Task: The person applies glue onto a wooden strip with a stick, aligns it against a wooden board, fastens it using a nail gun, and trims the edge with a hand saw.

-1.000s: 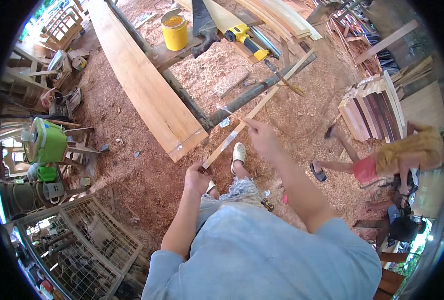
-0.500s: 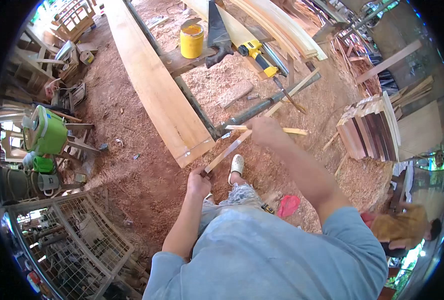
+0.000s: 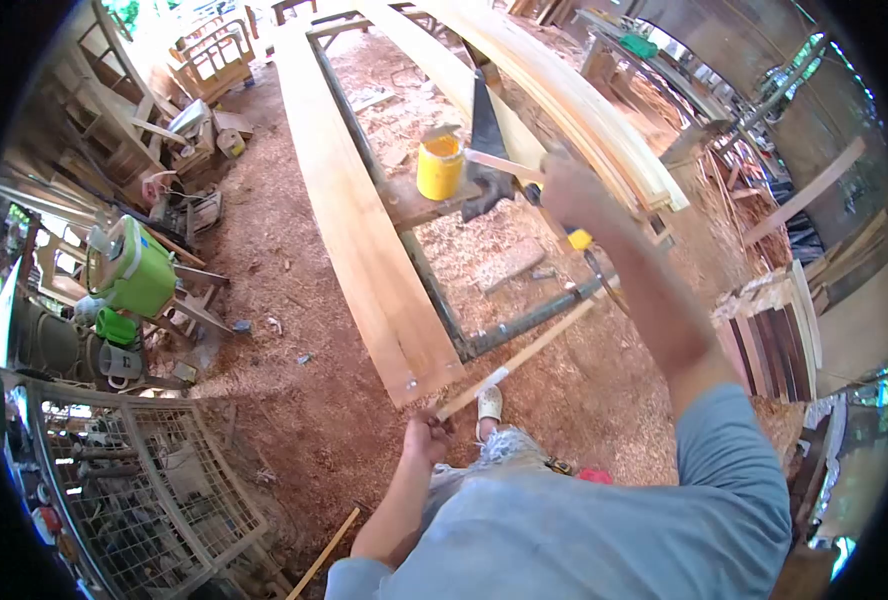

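Observation:
My left hand (image 3: 427,438) is closed around the near end of a long thin wooden strip (image 3: 544,342), which has a pale patch near that end. The strip's far part lies on the frame's dark rail (image 3: 524,324). Out to the right, my right hand (image 3: 572,188) grips a flat pale stick (image 3: 501,165), whose tip is beside the opening of a yellow can (image 3: 439,172). Orange-yellow material shows in the can. A dark handsaw (image 3: 484,122) lies behind the stick, and a yellow tool (image 3: 579,239) is partly hidden under my right forearm.
A wide plank (image 3: 364,240) rests on the frame, left of the can. Long boards (image 3: 574,95) lie at the upper right. A green cooler (image 3: 136,268) stands left, above a wire-mesh rack (image 3: 179,480). Stacked wood blocks (image 3: 764,345) are at the right. Shavings cover the ground.
My right hand has moved with the stick from the strip up to the can. The view has shifted, and the person at the right is no longer visible.

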`<state>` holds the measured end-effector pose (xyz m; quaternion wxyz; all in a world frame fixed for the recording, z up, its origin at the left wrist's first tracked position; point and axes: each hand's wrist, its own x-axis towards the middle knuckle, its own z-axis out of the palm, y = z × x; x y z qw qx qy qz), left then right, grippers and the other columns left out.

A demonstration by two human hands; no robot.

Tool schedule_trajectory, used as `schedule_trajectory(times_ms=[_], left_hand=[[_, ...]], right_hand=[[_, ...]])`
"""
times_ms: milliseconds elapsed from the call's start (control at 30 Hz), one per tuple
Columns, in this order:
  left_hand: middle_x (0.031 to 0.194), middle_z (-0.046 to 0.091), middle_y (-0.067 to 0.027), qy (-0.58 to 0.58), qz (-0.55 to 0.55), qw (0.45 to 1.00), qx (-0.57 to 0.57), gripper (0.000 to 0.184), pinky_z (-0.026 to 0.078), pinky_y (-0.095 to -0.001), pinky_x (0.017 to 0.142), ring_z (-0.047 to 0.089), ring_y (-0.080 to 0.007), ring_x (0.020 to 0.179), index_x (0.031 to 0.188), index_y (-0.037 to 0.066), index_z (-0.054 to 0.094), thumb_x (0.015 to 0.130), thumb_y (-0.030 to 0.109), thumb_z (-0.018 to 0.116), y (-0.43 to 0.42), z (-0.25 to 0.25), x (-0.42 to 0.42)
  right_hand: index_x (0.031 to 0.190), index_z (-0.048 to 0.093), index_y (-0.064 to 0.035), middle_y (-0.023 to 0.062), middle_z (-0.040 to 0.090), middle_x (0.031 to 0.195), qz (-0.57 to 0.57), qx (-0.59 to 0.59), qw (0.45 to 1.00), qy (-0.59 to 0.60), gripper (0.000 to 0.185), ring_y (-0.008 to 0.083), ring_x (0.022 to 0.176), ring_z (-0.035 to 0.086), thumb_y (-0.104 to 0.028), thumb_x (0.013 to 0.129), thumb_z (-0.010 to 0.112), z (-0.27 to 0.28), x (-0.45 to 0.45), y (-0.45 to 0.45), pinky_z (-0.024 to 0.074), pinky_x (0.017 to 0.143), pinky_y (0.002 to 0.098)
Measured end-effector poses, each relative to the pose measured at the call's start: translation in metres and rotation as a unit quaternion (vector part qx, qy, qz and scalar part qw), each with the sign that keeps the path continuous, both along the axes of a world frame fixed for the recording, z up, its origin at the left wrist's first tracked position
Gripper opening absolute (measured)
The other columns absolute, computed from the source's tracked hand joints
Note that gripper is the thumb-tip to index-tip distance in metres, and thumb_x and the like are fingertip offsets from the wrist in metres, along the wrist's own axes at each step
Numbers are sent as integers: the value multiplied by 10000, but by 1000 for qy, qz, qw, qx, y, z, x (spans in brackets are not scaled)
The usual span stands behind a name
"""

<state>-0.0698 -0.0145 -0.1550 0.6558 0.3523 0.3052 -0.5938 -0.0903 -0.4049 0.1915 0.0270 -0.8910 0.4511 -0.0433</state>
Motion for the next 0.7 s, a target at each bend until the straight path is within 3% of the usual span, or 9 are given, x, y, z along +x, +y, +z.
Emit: schedule_trajectory(times_ms=[67, 100, 167, 200, 333, 600, 700], left_hand=[[848, 585, -90, -3, -1, 1000, -16, 161, 518, -409, 657, 584, -253, 714, 1015, 43, 570, 964, 180, 502, 5, -16, -1], [864, 590, -90, -18, 20, 1000, -9, 171, 512, -406, 678, 578, -250, 724, 1034, 49, 573, 965, 187, 502, 3, -5, -6], [880, 595, -90, -38, 45, 998, -7, 181, 505, -403, 699, 573, -247, 734, 1054, 54, 577, 965, 194, 502, -1, 0, -12], [894, 603, -91, -26, 64, 998, -4, 190, 499, -403, 716, 574, -247, 750, 1068, 60, 582, 968, 201, 504, 1, -3, -14], [907, 619, -99, -26, 97, 995, -13, 165, 508, -416, 698, 596, -262, 779, 1077, 59, 594, 962, 166, 542, -4, 6, -12], [896, 625, -101, -44, 139, 989, -19, 170, 522, -426, 697, 612, -277, 796, 1080, 53, 604, 941, 149, 615, -1, 4, -18], [967, 627, -110, -38, 132, 990, -11, 227, 519, -449, 715, 611, -297, 841, 1128, 58, 598, 936, 174, 634, 3, -8, -18]], right_hand=[[1175, 635, -13, 182, 726, 971, 152, -63, 986, 39, 305, 368, 956, 698, -142, 908, 563, 21, 32, -25, 561, 811, 448], [1175, 635, -13, 182, 726, 971, 159, -66, 985, 32, 305, 368, 956, 698, -142, 908, 563, 28, 48, -33, 561, 811, 448], [1113, 690, -6, 166, 730, 1020, 164, -85, 969, 162, 281, 323, 973, 711, -149, 892, 590, 42, 76, -41, 574, 806, 425], [1063, 733, -35, 154, 726, 1087, 115, -94, 973, 179, 251, 295, 1007, 711, -148, 871, 616, 49, 89, -32, 577, 819, 420], [1089, 734, -58, 126, 725, 1127, 189, -145, 930, 279, 263, 269, 1039, 706, -151, 865, 633, 49, 130, -24, 581, 813, 455], [1064, 734, -54, 134, 724, 1116, 230, -156, 929, 245, 258, 252, 1026, 712, -196, 859, 667, -13, 184, -60, 588, 811, 406], [1084, 731, -82, 121, 722, 1133, 224, -90, 945, 219, 349, 284, 1046, 702, -313, 823, 726, -17, 181, -64, 577, 860, 414]])
